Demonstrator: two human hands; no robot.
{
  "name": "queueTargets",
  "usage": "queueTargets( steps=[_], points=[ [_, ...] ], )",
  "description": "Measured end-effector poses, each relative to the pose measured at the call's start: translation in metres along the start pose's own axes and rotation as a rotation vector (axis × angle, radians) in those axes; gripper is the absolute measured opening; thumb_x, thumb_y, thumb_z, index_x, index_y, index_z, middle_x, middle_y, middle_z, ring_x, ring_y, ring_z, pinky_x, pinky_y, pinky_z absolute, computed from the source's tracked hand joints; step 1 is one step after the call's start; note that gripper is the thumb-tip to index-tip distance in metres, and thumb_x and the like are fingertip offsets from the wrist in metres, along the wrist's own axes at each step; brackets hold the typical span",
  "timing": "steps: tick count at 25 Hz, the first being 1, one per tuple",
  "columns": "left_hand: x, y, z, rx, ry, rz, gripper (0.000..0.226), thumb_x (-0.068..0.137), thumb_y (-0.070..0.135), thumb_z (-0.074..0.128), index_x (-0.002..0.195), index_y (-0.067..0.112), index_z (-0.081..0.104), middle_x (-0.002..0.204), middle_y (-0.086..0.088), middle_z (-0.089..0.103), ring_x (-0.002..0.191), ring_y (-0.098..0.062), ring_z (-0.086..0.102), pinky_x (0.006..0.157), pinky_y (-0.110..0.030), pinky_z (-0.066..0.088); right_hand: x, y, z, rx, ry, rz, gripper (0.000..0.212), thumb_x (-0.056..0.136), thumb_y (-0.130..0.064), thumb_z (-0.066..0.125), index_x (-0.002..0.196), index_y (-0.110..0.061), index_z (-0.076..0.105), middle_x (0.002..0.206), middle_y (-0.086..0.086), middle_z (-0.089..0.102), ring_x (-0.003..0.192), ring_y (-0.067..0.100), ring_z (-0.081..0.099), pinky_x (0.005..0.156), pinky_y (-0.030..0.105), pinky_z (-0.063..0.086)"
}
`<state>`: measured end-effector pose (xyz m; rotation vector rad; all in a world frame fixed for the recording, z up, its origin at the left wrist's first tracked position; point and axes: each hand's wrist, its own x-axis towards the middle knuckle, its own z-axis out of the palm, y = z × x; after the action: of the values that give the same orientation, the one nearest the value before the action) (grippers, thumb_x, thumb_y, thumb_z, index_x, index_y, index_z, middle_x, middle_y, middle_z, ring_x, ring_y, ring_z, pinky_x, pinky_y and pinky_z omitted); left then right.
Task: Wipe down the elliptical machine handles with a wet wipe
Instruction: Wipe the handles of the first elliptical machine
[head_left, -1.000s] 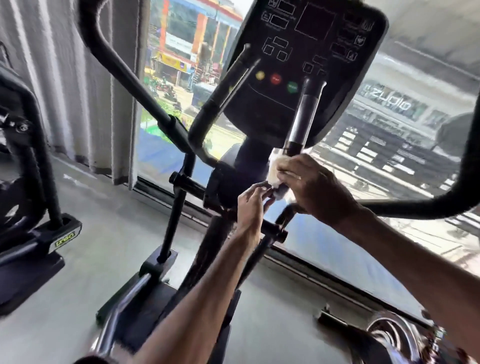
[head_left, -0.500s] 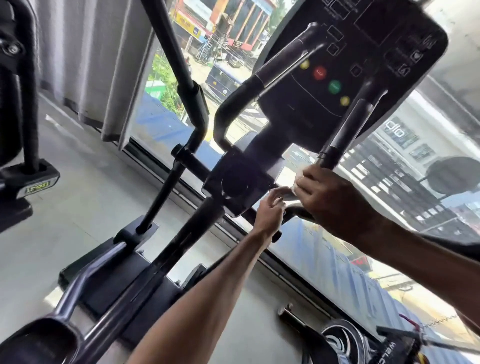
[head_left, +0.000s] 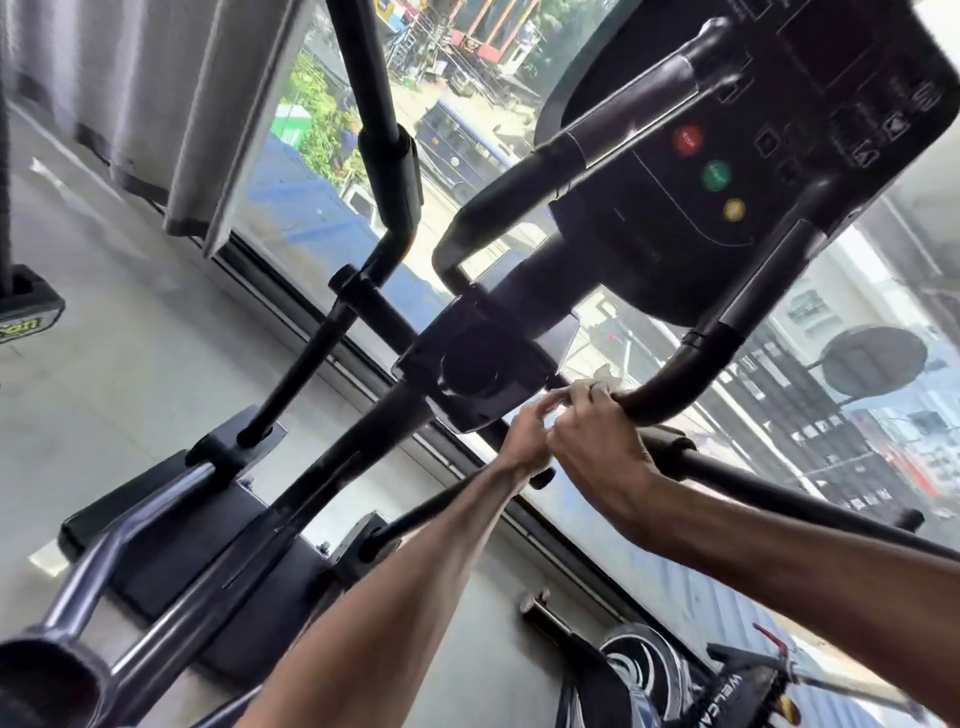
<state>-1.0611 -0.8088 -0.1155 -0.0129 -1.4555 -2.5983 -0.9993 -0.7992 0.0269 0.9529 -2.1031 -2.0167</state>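
Just below the console (head_left: 727, 156), the right hand (head_left: 597, 441) clamped the soft, limp wet wipe (head_left: 598, 375) round the stiff handle (head_left: 670, 384), the left hand (head_left: 524, 441) pinching its edge, probably best held spread flat.

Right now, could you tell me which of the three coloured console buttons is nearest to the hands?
The yellow button: it is lowest of the three, below the green button and red button, nearest the right hand gripping the handle.
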Motion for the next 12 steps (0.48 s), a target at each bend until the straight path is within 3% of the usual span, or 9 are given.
queueTargets(
  steps=[3,5,7,9,12],
  points=[
    [0.000,0.001,-0.003,0.005,-0.036,0.015,0.045,0.093,-0.004,0.058,0.130,0.021,0.067,0.124,-0.001,0.073,0.113,-0.011,0.066,0.107,-0.035,0.049,0.018,-0.011,0.005,-0.031,-0.113,0.026,0.038,0.104,-0.014,0.042,0.136,0.000,0.057,0.137,0.020,0.058,0.136,0.041,0.038,0.110,0.051,0.035],
    [0.000,0.001,-0.005,0.024,-0.043,0.017,0.044,0.094,-0.002,0.058,0.126,0.027,0.067,0.120,-0.001,0.074,0.108,-0.010,0.067,0.102,-0.033,0.051,0.022,-0.014,0.010,-0.010,-0.120,0.053,0.038,0.104,-0.014,0.043,0.136,0.000,0.057,0.137,0.018,0.060,0.137,0.040,0.038,0.109,0.049,0.036],
    [0.003,-0.003,-0.006,0.043,-0.030,0.005,0.042,0.092,0.003,0.060,0.125,0.026,0.069,0.120,-0.002,0.075,0.113,-0.016,0.069,0.105,-0.039,0.052,0.020,-0.013,0.009,0.014,-0.079,0.045,0.036,0.103,-0.015,0.045,0.133,-0.002,0.060,0.133,0.015,0.062,0.135,0.037,0.040,0.106,0.047,0.038],
    [0.005,-0.005,-0.007,0.056,-0.028,-0.009,0.043,0.093,0.001,0.060,0.129,0.022,0.068,0.122,-0.002,0.075,0.115,-0.013,0.068,0.105,-0.032,0.052,0.022,-0.011,0.010,-0.034,-0.051,0.032,0.037,0.104,-0.017,0.044,0.133,-0.002,0.060,0.133,0.016,0.061,0.133,0.038,0.041,0.105,0.047,0.039],
    [0.000,0.001,-0.009,0.108,-0.046,-0.016,0.040,0.099,0.009,0.058,0.133,0.027,0.066,0.119,0.005,0.075,0.105,-0.006,0.068,0.095,-0.026,0.052,0.034,-0.014,0.014,-0.085,-0.178,0.021,0.042,0.105,-0.018,0.040,0.139,0.003,0.053,0.139,0.022,0.056,0.134,0.043,0.041,0.110,0.052,0.038]
  ],
)
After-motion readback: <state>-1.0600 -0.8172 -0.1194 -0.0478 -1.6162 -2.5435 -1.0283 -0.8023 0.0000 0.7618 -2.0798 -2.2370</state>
